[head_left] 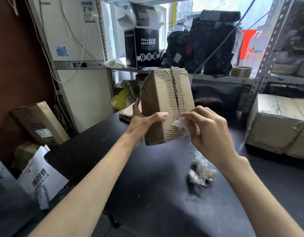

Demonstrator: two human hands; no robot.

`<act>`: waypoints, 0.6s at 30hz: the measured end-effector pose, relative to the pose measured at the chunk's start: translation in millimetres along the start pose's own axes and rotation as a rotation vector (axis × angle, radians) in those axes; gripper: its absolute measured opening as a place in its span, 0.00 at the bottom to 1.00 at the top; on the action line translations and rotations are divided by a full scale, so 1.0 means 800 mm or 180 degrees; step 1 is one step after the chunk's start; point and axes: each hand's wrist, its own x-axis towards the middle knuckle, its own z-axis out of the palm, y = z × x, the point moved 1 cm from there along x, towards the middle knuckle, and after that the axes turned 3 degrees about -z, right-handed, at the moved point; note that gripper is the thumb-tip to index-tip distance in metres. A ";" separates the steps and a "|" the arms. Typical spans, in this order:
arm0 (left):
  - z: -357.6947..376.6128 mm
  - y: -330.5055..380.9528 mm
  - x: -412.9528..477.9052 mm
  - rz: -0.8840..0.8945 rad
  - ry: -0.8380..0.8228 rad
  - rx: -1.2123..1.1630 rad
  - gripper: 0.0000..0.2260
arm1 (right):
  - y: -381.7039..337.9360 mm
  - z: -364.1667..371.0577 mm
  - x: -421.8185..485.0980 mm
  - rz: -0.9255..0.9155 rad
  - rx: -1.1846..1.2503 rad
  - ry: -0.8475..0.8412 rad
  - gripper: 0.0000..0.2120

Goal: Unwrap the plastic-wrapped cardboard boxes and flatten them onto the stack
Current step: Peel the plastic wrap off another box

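Note:
A small brown cardboard box (163, 103) with a torn, ribbed outer skin is held upright above the black table (130, 177). My left hand (141, 124) grips its left side, thumb across the front. My right hand (206, 132) pinches a strip of clear plastic wrap (179, 123) that still clings to the box's lower right corner. A crumpled wad of clear plastic (200, 170) lies on the table below my right wrist. The stack of flattened cardboard (128, 113) lies on the table's far edge, behind the box.
Plastic-wrapped cardboard boxes (281, 127) stand at the table's right end. A metal shelf (216, 77) behind holds a black mask box (141, 48), dark bags and a tape roll (241, 71). Cartons (40, 124) lean on the floor at left.

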 end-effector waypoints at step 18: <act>0.008 -0.016 0.004 -0.0183 0.0281 -0.0101 0.66 | 0.014 0.007 -0.001 -0.0106 0.0632 -0.0865 0.06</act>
